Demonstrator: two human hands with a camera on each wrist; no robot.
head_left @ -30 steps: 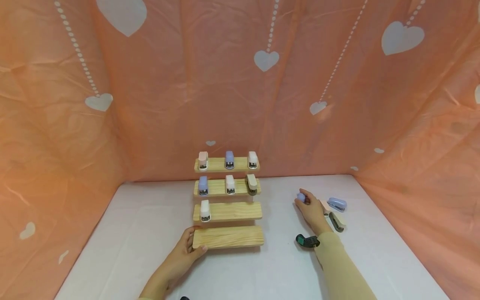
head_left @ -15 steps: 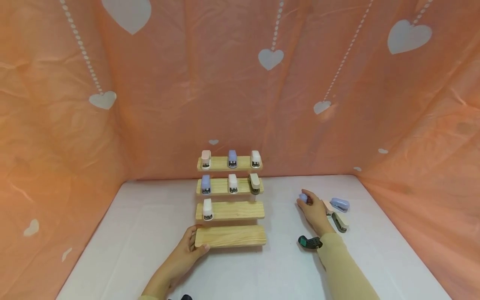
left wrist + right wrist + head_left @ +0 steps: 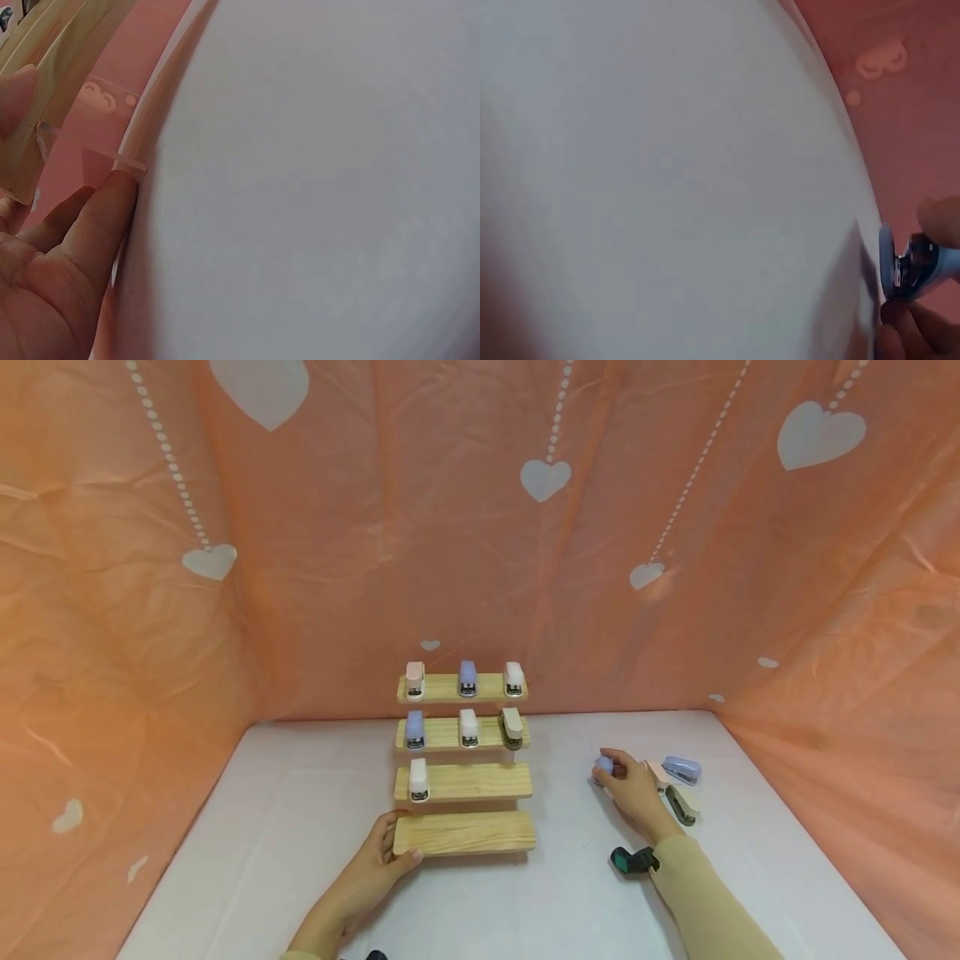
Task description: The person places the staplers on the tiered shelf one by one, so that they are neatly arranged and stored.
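We grip the bottom wooden shelf (image 3: 465, 833) at its left end with the left hand (image 3: 370, 864) and hold a lavender stapler (image 3: 603, 765) in the right hand (image 3: 636, 791).

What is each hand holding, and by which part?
The right hand pinches a lavender stapler around its body, one end protruding. The left hand grips the lowest wooden shelf by its left end.
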